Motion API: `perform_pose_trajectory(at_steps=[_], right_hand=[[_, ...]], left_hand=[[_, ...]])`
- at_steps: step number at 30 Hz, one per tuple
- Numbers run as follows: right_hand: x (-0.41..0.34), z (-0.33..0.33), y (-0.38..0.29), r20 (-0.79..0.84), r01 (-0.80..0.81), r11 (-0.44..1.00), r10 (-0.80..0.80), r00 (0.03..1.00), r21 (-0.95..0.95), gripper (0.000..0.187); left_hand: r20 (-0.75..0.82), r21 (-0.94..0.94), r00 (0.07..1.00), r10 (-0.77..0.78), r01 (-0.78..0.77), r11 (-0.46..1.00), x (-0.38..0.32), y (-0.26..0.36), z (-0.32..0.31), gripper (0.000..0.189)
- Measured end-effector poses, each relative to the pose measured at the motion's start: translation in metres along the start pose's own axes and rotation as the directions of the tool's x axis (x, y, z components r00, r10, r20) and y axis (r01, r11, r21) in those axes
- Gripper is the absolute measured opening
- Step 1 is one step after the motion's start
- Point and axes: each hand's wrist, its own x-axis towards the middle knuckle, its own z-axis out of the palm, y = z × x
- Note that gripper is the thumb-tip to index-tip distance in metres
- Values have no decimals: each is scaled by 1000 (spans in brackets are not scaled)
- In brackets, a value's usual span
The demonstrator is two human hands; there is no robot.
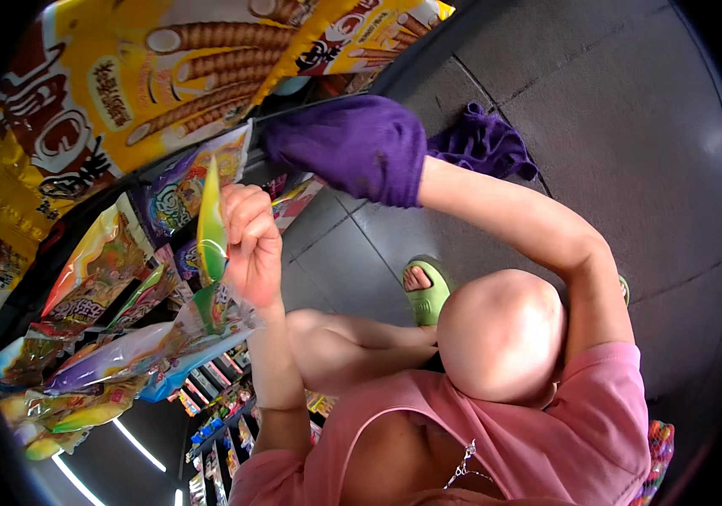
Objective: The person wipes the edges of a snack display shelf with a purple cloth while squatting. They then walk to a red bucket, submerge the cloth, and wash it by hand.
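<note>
My left hand [252, 243] has its fingers curled against a yellow-green snack packet [211, 231], which stands nearly edge-on to me among the hanging packets. A purple cloth [354, 148] covers my right hand like a mitt up to the wrist, so its fingers are hidden. The far end of this cloth lies at the dark shelf edge [310, 104], below large yellow bags of wafer rolls [209, 69]. Close behind my left hand hangs a purple candy packet [177, 190].
Another purple cloth [484, 144] lies crumpled on the grey tiled floor [620, 158]. Several shiny snack packets [108, 265] jut out from the rack at left. My bent knee [503, 335] and a green slipper [427, 294] are below. Stocked shelves [228, 436] stand at lower left.
</note>
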Motion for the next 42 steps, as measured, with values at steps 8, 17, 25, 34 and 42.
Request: perform_pose_trajectory(at_steps=[8,17,25,34,42], right_hand=[[-8,-22,-15,368,-276,957,288,884,-86,29],[8,-1,-10,185,-253,961,229,956,116,35],[-54,-7,15,-76,-4,999,2,997,-34,13],[0,-11,-15,145,-286,947,307,941,-148,20],[-25,-6,22,179,14,975,27,983,-222,28]], left_hand=[[-20,9,1000,13,-13,1000,-5,2,-4,7],[-7,-1,999,-34,34,999,-7,-6,-4,4],[-19,58,1000,21,-20,998,-12,-11,5,3],[3,52,1000,-8,8,999,-12,-6,1,4],[-2,59,1000,-5,5,998,-2,-11,0,6]])
